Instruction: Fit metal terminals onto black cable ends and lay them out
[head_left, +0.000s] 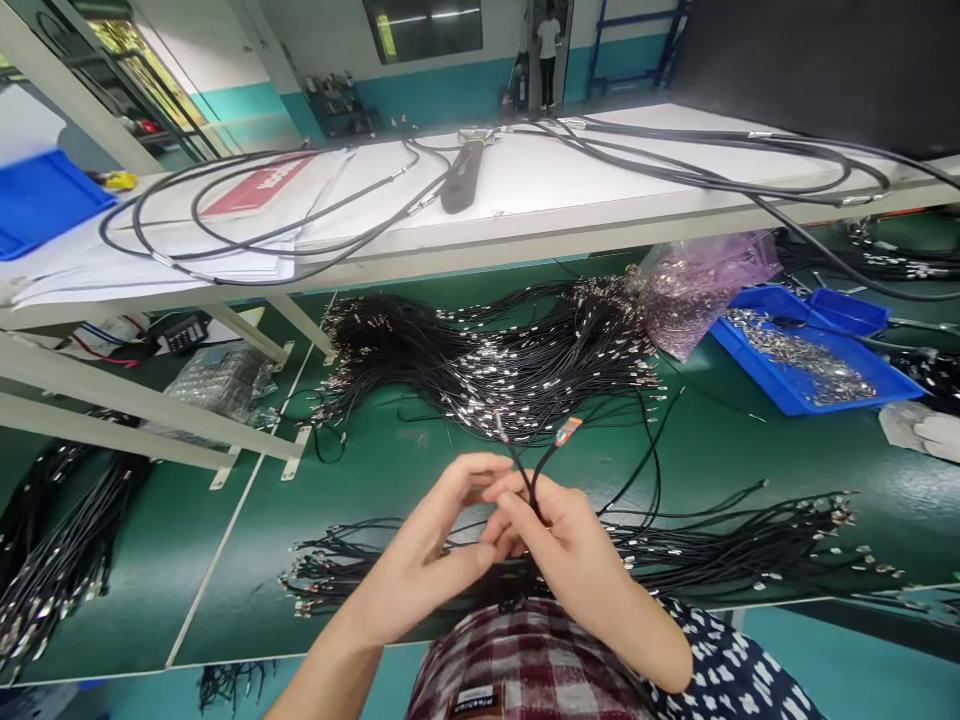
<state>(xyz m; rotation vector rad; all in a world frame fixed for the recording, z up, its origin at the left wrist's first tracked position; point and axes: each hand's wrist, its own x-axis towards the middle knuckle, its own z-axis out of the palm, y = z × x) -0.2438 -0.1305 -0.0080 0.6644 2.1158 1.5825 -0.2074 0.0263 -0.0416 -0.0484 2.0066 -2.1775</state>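
The right hand [559,530] pinches a black cable [534,485] whose two ends point away over the green tabletop [375,470]; the left hand [439,550] is beside it, fingers curled. Below the hands, a bundle of black cables [720,550] lies along the tabletop's near edge. Beyond them sits a larger cable pile [487,360], with a blue tray [802,350] of metal parts to its right.
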